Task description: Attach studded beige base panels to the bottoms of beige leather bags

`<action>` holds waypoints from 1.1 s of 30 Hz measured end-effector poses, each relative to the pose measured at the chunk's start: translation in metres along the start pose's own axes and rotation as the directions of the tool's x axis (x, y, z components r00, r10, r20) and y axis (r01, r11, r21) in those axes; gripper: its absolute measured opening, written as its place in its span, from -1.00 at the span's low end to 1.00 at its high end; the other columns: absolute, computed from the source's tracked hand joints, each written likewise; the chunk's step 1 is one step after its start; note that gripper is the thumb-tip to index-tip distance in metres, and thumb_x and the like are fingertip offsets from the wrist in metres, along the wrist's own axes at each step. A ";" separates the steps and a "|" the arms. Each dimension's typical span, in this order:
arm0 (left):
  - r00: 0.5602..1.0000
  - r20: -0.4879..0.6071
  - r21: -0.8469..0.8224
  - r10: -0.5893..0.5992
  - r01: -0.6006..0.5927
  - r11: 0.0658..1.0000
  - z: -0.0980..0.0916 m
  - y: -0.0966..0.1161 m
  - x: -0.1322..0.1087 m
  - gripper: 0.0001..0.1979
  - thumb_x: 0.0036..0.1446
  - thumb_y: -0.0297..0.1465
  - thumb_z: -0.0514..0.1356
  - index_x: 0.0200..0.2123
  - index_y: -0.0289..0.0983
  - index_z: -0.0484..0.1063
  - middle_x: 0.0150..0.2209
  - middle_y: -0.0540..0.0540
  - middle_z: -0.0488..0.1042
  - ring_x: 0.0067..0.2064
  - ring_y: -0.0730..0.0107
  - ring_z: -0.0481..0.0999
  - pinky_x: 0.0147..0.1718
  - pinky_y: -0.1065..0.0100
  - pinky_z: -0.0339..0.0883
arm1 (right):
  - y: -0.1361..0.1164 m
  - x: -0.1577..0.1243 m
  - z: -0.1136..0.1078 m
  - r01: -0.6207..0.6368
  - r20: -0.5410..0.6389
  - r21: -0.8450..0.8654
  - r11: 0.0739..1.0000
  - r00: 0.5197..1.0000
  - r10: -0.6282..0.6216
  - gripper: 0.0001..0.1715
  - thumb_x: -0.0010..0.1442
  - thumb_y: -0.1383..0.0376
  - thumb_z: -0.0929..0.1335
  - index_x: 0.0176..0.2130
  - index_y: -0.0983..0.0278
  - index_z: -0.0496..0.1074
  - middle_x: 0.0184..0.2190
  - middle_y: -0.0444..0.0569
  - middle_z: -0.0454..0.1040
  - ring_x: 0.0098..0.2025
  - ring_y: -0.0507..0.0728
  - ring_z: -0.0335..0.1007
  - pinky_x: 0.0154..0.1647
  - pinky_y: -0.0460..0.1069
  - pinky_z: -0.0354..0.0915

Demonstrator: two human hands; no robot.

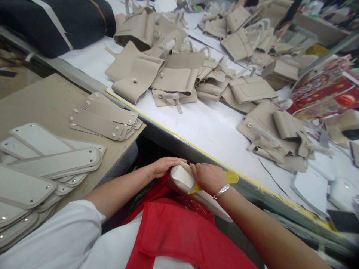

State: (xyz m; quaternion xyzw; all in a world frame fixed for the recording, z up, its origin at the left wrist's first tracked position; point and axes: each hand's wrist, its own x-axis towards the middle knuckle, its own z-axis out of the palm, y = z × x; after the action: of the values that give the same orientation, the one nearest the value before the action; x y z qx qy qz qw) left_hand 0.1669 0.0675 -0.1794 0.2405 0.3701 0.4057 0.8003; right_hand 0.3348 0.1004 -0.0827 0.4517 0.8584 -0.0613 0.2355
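Against the red apron on my lap rests a beige bag piece (173, 183) with a white patch (183, 176) on its near face. My left hand (165, 166) holds its far left end, fingers together along the edge. Closed around a flat yellow tool (232, 177) is my right hand (209, 177), directly over the bag piece. The tool's rounded end sticks out past the wrist, and another yellow part shows below the fingers. Its exact kind is hard to make out.
Many beige bags (176, 76) lie heaped on the white table (193, 121). To the left, a board (53, 87) carries stacked beige strips (102, 117) and pale panels with metal studs (56, 162). A black roll (58, 26) sits behind. A red patterned bag (327, 91) stands at right.
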 end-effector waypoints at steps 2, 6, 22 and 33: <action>1.000 0.010 0.027 -0.013 0.013 1.000 0.000 0.002 0.001 -0.56 -0.10 -0.27 0.29 -0.14 -0.38 0.48 -0.09 -0.26 0.47 -0.09 0.19 0.41 -0.04 0.23 0.16 | 0.001 -0.001 0.002 0.002 0.013 0.016 1.000 1.000 -0.002 -0.30 0.29 0.05 -0.09 -0.27 0.29 0.43 -0.34 0.10 0.49 -0.29 0.18 0.44 -0.34 0.01 0.25; 0.999 0.001 0.087 -0.053 0.053 0.995 -0.001 0.005 0.006 -0.61 -0.13 -0.32 0.29 -0.19 -0.38 0.50 -0.15 -0.24 0.50 -0.14 0.20 0.43 -0.10 0.24 0.19 | 0.006 -0.007 0.003 0.028 0.079 0.050 0.998 0.996 -0.032 -0.26 0.28 0.02 -0.10 -0.30 0.25 0.45 -0.38 0.08 0.50 -0.30 0.20 0.45 -0.38 0.01 0.25; 0.994 -0.072 0.037 -0.076 0.079 0.996 0.000 0.000 0.010 -0.54 -0.02 -0.11 0.20 -0.20 -0.38 0.51 -0.24 -0.22 0.53 -0.12 0.17 0.43 -0.09 0.24 0.19 | 0.015 -0.002 0.016 -0.024 -0.030 0.041 0.999 0.999 0.026 -0.28 0.29 0.03 -0.11 -0.25 0.28 0.42 -0.31 0.07 0.49 -0.28 0.16 0.43 -0.32 0.00 0.24; 0.996 -0.082 0.112 -0.028 0.037 0.993 0.015 0.002 0.008 -0.59 -0.04 -0.19 0.24 -0.20 -0.39 0.51 -0.26 -0.20 0.53 -0.23 0.27 0.45 -0.17 0.30 0.22 | 0.013 0.001 0.006 0.094 -0.049 0.009 0.995 0.994 -0.094 -0.36 0.30 0.10 -0.06 -0.26 0.30 0.43 -0.34 0.14 0.48 -0.29 0.21 0.43 -0.33 0.04 0.25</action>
State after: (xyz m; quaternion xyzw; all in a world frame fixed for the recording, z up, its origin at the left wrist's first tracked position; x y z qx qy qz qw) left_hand 0.1805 0.0738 -0.1723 0.2631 0.4283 0.3804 0.7763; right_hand 0.3471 0.1073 -0.0876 0.4133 0.8838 -0.0661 0.2091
